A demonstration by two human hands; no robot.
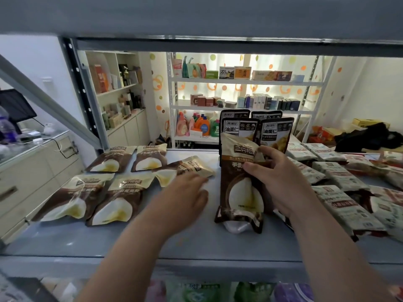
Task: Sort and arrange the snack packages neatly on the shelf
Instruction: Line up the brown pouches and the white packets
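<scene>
While outstretched, right hand (281, 179) round upright pouch (238, 192).

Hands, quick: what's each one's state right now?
Left hand: open, holding nothing, beside a tilted pouch.
Right hand: closed on the upright brown pouch.

Both bare forearms reach forward from the lower edge of the view. Left hand (187, 192): palm down, fingers straight and close together, slightly blurred. Right hand (281, 179): grips an upright pouch (239, 192), thumb on its front, fingers curled round its right edge.
</scene>
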